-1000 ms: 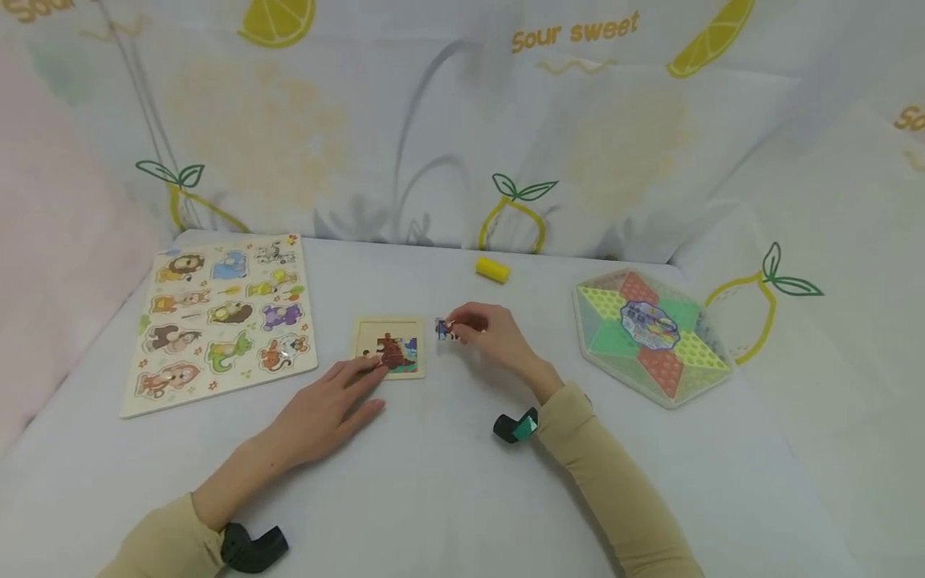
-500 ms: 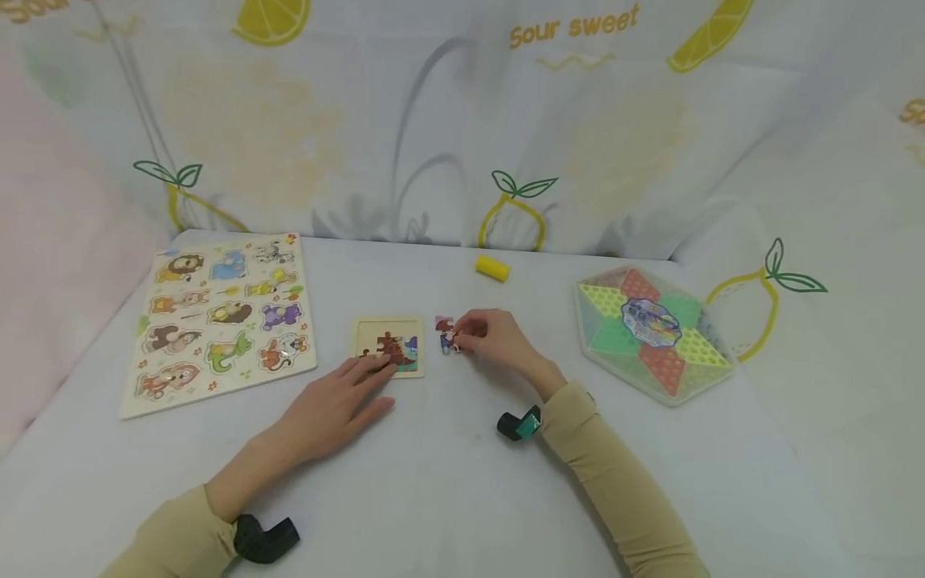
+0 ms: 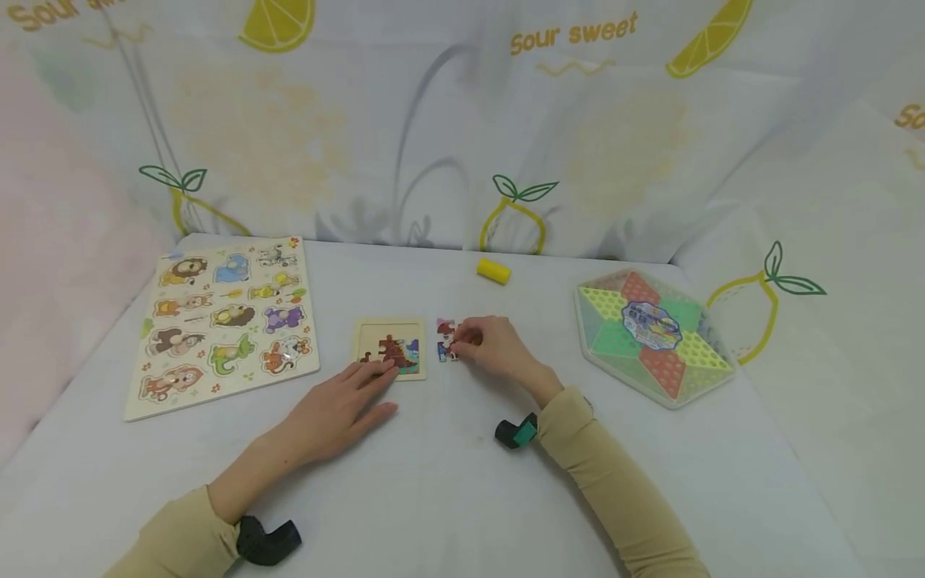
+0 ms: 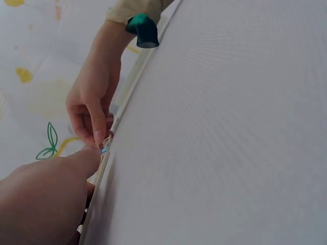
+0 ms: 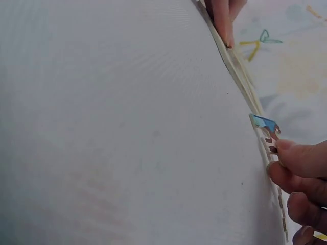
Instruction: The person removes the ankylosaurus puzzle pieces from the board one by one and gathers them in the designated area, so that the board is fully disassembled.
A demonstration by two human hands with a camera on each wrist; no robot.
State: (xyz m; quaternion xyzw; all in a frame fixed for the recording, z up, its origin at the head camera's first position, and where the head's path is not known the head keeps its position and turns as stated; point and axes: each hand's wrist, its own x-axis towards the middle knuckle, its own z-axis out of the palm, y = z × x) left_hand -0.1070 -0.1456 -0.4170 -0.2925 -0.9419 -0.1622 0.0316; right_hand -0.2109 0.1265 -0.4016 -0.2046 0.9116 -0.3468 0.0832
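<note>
A small square wooden jigsaw tray (image 3: 372, 330) lies in the middle of the table, its lower right part filled with pieces of a brown dinosaur picture. My left hand (image 3: 331, 416) rests with extended fingers on the tray's lower left edge, covering part of it. Just right of the tray, my right hand (image 3: 493, 347) pinches a jigsaw piece (image 5: 266, 124) with blue and brown print between thumb and finger. In the head view, further loose jigsaw pieces (image 3: 444, 327) lie by those fingertips, partly hidden by the hand.
A large animal peg puzzle board (image 3: 242, 377) lies at the left. To the right is a hexagonal Chinese checkers box (image 3: 650, 325). A yellow cylinder (image 3: 494, 271) lies near the back. A lemon-print cloth (image 3: 614, 136) hangs behind the table.
The right hand has lowered its piece from beside the tray's upper right to the table among the loose pieces, moving slightly toward me. The left hand has slid slightly right on the tray.
</note>
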